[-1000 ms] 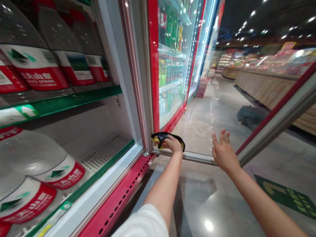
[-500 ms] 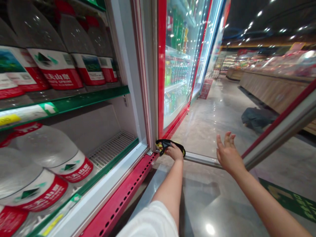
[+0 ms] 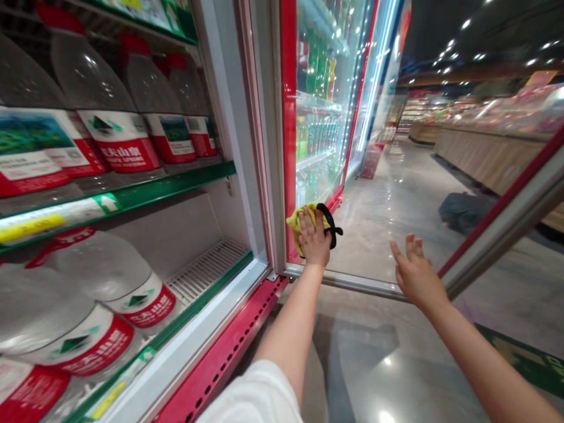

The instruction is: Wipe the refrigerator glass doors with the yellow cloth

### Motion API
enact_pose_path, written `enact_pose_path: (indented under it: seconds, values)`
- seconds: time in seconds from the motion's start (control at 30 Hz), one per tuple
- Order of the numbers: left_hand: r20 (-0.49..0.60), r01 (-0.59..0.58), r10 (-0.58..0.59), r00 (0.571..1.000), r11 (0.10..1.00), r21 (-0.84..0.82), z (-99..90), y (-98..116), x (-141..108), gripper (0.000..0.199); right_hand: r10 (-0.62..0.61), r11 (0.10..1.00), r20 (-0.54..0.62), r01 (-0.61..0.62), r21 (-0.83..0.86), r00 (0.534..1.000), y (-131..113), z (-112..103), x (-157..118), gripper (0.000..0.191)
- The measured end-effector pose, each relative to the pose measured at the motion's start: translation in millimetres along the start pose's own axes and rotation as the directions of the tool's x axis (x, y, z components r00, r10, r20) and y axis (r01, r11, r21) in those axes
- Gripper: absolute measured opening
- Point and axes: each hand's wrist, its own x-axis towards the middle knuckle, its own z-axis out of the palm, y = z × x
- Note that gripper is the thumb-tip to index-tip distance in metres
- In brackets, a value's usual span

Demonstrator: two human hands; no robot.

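My left hand [image 3: 316, 242] lies over a yellow cloth [image 3: 294, 223] with black edging, pressing it against the lower hinge-side part of the open glass door [image 3: 368, 235]. The fingers are spread across the cloth, and a black loop sticks out to their right. Just above the door's metal bottom rail [image 3: 356, 282], my right hand [image 3: 418, 273] is open with nothing in it, its fingers raised near the glass. Whether it touches the pane I cannot tell.
To the left, a fridge shelf [image 3: 176, 191] with a green edge holds large water bottles [image 3: 123, 138]; more bottles [image 3: 127, 288] lie below. Beyond the glass stand a red-framed drinks fridge [image 3: 288, 117] and a wooden display counter [image 3: 484, 150]. A dark bundle [image 3: 462, 211] rests on the floor.
My left hand and the cloth have moved up from the door's bottom hinge corner onto the glass, where more of the cloth's yellow side shows. The right hand stays open at nearly the same place.
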Motion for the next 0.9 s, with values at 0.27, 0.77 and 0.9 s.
enact_pose_path:
  seconds: [0.27, 0.77, 0.9]
  values:
    - [0.296, -0.488, 0.445, 0.845, 0.869, 0.087, -5.1, -128, -21, 0.073, -0.023, 1.000, -0.002, 0.023, 0.010, 1.000, 16, 2, 3, 0.092]
    - [0.520, -0.623, 0.536, 0.665, 0.782, -0.009, 27.7, -155, -121, 0.067, -0.037, 0.994, -0.050, 0.042, 0.101, 0.998, 24, 10, 4, 0.104]
    - [0.532, -0.645, 0.579, 0.618, 0.760, -0.078, 40.6, -125, -125, 0.067, -0.024, 0.992, -0.026, 0.027, 0.125, 0.999, 24, 11, 7, 0.097]
